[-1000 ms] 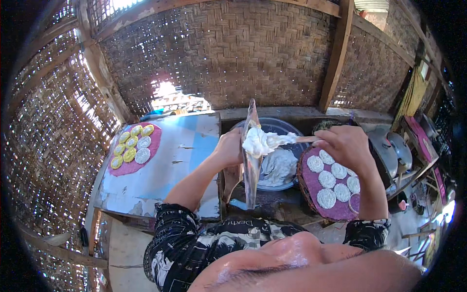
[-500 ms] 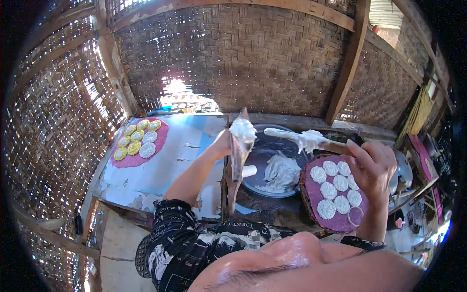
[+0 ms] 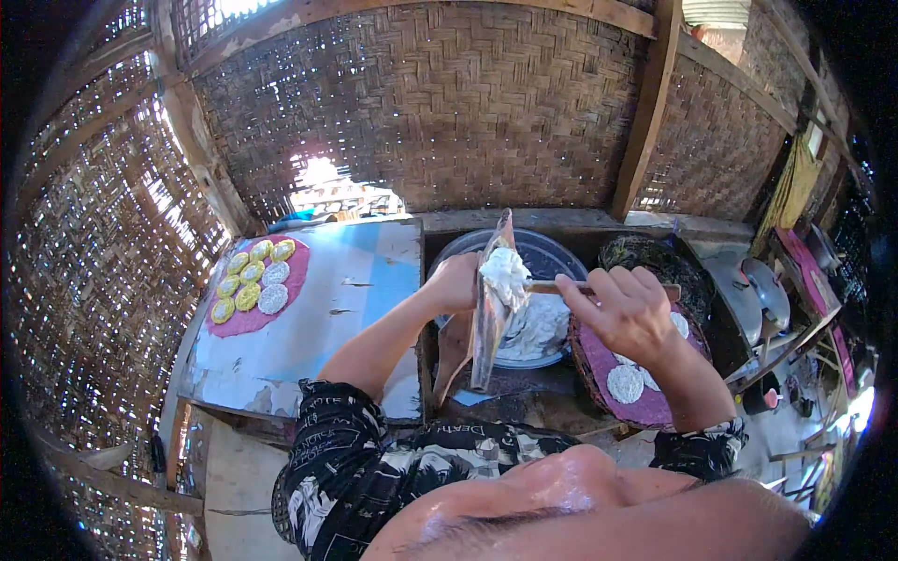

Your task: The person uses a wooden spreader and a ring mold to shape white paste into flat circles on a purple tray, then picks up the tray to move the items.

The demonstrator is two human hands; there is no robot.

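Note:
My left hand (image 3: 453, 284) grips a long, narrow wooden board (image 3: 484, 355), held with one end pointing away from me. A lump of white paste (image 3: 505, 273) clings to it. My right hand (image 3: 613, 309) is closed on a flat wooden stick (image 3: 668, 291), whose far end meets the paste. Below is a plastic basin (image 3: 510, 235) with more white paste (image 3: 531, 341). At the right, partly hidden by my right hand and forearm, a round woven tray (image 3: 585, 374) lined with pink cloth carries white coiled discs (image 3: 625, 381).
A worn white-blue tabletop (image 3: 355, 365) at left holds pink cloth with several yellow and white discs (image 3: 247, 297). Dark brush-like material (image 3: 631, 254) lies behind the tray. Metal pans (image 3: 762, 294), a pink plank and yellow cloth (image 3: 789, 187) are at right. Woven walls (image 3: 421, 112) surround the area.
Since half a second ago, my right hand has moved left, bringing the paste-coated stick back onto the board. The board and my left hand have shifted slightly to the right.

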